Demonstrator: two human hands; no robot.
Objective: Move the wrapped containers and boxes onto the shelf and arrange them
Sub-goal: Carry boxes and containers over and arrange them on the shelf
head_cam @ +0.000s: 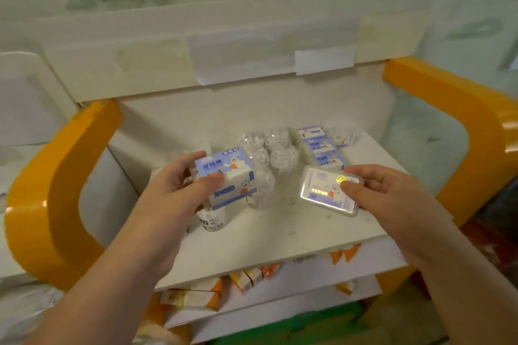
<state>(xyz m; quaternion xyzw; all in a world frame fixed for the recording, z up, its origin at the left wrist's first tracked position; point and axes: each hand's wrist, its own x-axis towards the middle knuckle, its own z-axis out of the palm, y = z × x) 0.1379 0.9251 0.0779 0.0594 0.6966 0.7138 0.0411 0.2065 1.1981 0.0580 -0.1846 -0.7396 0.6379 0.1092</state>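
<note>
1. At the left edge I see an orange post [53,190] framing the white shelf [266,244].
2. Left of centre, my left hand [179,187] grips a blue-and-white box [227,176], thumb on its front, fingers over its top, held above a small bottle [213,218].
3. Mid-frame, clear wrapped containers [269,154] stand clustered on the shelf; flat blue packs [322,148] lie in a row just right of them.
4. Right of centre, my right hand [384,196] pinches a clear flat case [328,190], thumb on its lid, tilted over the shelf.
5. Below, orange-and-white cartons [246,280] fill the lower shelf.
</note>
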